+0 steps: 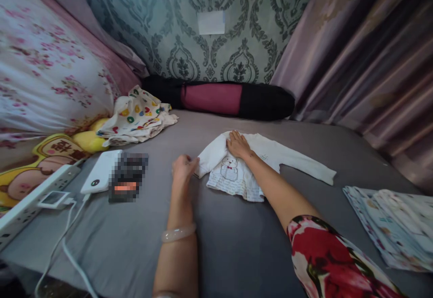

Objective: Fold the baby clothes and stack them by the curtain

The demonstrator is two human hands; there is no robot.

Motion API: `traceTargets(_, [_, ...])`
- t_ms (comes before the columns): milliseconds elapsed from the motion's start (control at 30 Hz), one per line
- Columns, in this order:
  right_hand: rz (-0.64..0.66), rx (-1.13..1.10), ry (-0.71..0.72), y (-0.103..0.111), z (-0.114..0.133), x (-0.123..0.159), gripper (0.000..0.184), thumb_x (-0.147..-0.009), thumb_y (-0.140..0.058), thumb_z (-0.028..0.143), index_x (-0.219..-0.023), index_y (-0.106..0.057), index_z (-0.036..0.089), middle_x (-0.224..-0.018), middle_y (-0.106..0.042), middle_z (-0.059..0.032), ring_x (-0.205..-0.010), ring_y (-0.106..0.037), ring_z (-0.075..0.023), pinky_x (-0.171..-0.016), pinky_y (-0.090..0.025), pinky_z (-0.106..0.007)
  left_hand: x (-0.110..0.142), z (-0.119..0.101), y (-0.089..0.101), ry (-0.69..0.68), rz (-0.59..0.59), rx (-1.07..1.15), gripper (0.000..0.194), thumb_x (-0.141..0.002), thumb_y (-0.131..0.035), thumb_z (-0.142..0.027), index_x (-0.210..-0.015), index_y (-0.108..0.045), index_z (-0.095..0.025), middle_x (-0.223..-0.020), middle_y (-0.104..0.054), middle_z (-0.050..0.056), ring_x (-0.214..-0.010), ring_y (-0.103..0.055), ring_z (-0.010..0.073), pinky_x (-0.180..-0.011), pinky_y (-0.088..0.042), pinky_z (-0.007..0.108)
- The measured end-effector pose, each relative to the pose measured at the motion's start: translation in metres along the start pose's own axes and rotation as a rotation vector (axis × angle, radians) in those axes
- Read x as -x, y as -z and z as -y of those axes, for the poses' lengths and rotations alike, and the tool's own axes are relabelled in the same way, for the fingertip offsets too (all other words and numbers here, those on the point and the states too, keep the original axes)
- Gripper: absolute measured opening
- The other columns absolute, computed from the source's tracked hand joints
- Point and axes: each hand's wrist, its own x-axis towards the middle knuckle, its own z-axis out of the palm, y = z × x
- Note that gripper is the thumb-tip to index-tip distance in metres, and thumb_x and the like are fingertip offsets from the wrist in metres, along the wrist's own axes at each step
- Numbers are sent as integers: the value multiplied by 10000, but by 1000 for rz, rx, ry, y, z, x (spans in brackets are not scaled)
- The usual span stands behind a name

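A small white long-sleeved shirt with a bear print lies spread on the grey sheet. Its left sleeve is pinched at the cuff by my left hand, whose fingers are closed. My right hand rests flat near the shirt's shoulder on that side, fingers stretched out over the cloth. The other sleeve reaches out to the right, lying loose on the bed.
Folded clothes are stacked at the right. On the left are a patterned garment, a white power bank, a power strip and cables. A black and pink bolster lies along the wall.
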Motion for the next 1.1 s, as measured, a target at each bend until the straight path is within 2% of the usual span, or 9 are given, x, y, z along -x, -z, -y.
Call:
traceTargets(167, [83, 66, -8, 19, 5, 3, 573, -1001, -256, 350, -1476, -329, 37, -1583, -237, -168, -1459, -199, -256, -1163, -165, -389, 4, -3, 4, 13, 74, 40, 260, -753, -635, -461, -790, -601, -205, -791, -653, 65, -825, -620, 235, -661, -407, 286])
traceTargets(333, [-96, 153, 201, 41, 34, 32, 338, -947, -384, 188, -1162, -628, 95, -1267, -579, -190, -1241, -467, -280, -1061, -282, -385, 5, -5, 4, 0, 91, 123, 239, -667, -720, -377, -656, -549, -210, -621, -548, 11, -708, -591, 216, -598, -370, 277])
traceTargets(467, [37, -13, 497, 43, 68, 61, 285, -951, -498, 335, -1120, -644, 157, -1117, -631, -110, -1099, -540, -231, -963, -363, -333, 4, -5, 3, -7, 37, 236, 238, -682, -698, -337, -587, -523, -206, -525, -468, -18, -615, -544, 181, -547, -335, 262])
traceTargets(567, [61, -67, 561, 35, 88, 73, 465, -872, -618, 474, -1211, -589, 156, -1141, -613, -113, -1095, -537, -257, -940, -383, -366, 0, -3, 1, -16, -54, 410, 201, -690, -674, -353, -635, -570, -190, -523, -497, -23, -562, -522, 152, -514, -334, 244])
traceTargets(667, [59, -103, 507, 28, 103, 75, 688, -776, -718, 480, -1333, -480, 154, -1190, -590, -131, -1095, -546, -279, -913, -409, -382, -7, -1, -5, -68, -155, 572, 210, -700, -656, -364, -739, -629, -160, -560, -530, -22, -553, -526, 139, -500, -352, 232])
traceTargets(733, [33, -141, 437, 26, 112, 72, 707, -775, -716, 410, -1371, -430, 159, -1222, -580, -140, -1090, -561, -282, -896, -425, -378, -11, -2, -10, -118, -220, 659, 243, -716, -644, -366, -823, -652, -148, -587, -546, -20, -570, -537, 138, -512, -376, 229])
traceTargets(833, [-39, -258, 298, 25, 124, 62, 495, -866, -560, 294, -1337, -450, 191, -1233, -596, -128, -1055, -594, -254, -866, -445, -349, -16, -8, -17, -228, -248, 830, 244, -750, -620, -345, -904, -654, -158, -670, -616, 0, -652, -593, 143, -594, -448, 230])
traceTargets(967, [-124, -485, 130, 24, 133, 38, 276, -906, -463, 308, -1136, -578, 207, -1076, -677, -91, -974, -626, -226, -810, -456, -300, -17, -16, -21, -345, -252, 1035, 205, -785, -616, -322, -937, -640, -187, -887, -698, 52, -854, -659, 166, -805, -506, 280])
traceTargets(1100, [-189, -676, -87, 21, 137, 9, 195, -853, -484, 251, -964, -635, 197, -863, -694, -48, -870, -648, -203, -753, -460, -258, -21, -15, -25, -214, -311, 1011, 150, -803, -601, -302, -888, -638, -185, -909, -693, 79, -899, -665, 188, -857, -503, 324])
